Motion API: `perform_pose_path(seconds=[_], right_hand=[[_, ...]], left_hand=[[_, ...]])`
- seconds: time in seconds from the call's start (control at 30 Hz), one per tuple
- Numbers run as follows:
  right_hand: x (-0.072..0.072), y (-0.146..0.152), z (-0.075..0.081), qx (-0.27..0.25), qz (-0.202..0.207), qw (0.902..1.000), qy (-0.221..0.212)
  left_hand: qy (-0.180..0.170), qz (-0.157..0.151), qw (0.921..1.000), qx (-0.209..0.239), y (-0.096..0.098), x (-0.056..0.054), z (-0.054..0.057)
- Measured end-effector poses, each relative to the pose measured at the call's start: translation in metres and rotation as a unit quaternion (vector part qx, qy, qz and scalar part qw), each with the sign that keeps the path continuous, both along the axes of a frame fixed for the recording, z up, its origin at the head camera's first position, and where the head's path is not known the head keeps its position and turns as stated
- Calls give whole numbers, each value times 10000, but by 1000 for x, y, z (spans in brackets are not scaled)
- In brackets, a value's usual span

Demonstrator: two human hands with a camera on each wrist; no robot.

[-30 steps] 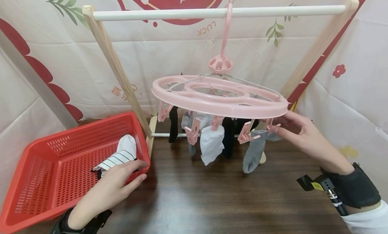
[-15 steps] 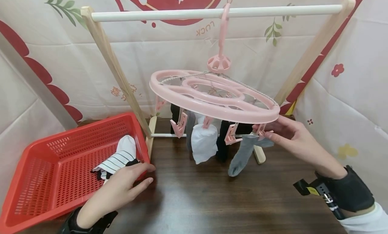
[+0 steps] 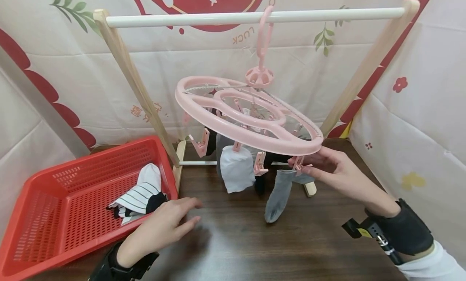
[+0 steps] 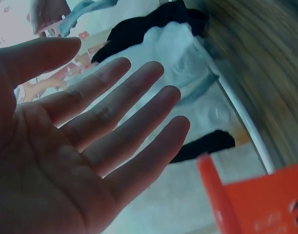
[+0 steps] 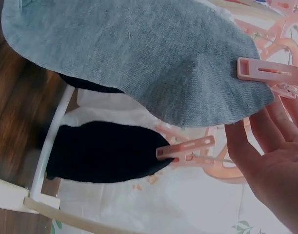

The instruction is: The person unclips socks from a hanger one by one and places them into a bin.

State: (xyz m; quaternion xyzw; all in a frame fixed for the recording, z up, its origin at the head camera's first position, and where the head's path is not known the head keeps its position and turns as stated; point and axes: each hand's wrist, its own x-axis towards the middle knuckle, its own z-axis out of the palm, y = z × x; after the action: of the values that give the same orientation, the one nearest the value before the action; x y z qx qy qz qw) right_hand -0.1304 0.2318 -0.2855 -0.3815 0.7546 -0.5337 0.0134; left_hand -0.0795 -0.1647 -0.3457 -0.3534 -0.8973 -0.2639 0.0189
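Note:
My right hand [image 3: 338,174] is at the right end of the tilted pink drying hanger [image 3: 233,131], pinching a pink clothes peg [image 3: 297,163] between thumb and fingers. From that peg hangs a grey sock [image 3: 278,196]; in the right wrist view the peg's tip bites the edge of the grey sock [image 5: 153,63]. My left hand [image 3: 164,228] hovers by the near right corner of the red basket [image 3: 109,236], fingers spread and holding nothing, as the left wrist view of the hand [image 4: 100,126] confirms. A striped sock [image 3: 140,194] lies in the basket.
Pegged on the hanger are a white sock [image 3: 236,172] and a black sock [image 5: 107,151], with other socks behind. Free pegs dangle too, one a pink peg [image 3: 200,143]. The hanger hooks over the white rail [image 3: 204,19] of a wooden stand [image 3: 131,75] on a dark wooden table [image 3: 233,248].
The hanger has turned, bringing its right end nearer and leftward together with my right hand and the grey sock. My left hand has moved right, off the basket's corner.

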Motion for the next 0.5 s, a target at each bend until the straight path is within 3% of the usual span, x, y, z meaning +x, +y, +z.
perform_pose_path(seconds=[0.33,0.5], right_hand=[[2,-15,-8,-123,95,9995,-259],[3,-20,-12,-241,130,9982,-536]], left_hand=[[-911,-43,9958,21,20,-9,-8],[-950,-185,9951,202,32,-14,-12]])
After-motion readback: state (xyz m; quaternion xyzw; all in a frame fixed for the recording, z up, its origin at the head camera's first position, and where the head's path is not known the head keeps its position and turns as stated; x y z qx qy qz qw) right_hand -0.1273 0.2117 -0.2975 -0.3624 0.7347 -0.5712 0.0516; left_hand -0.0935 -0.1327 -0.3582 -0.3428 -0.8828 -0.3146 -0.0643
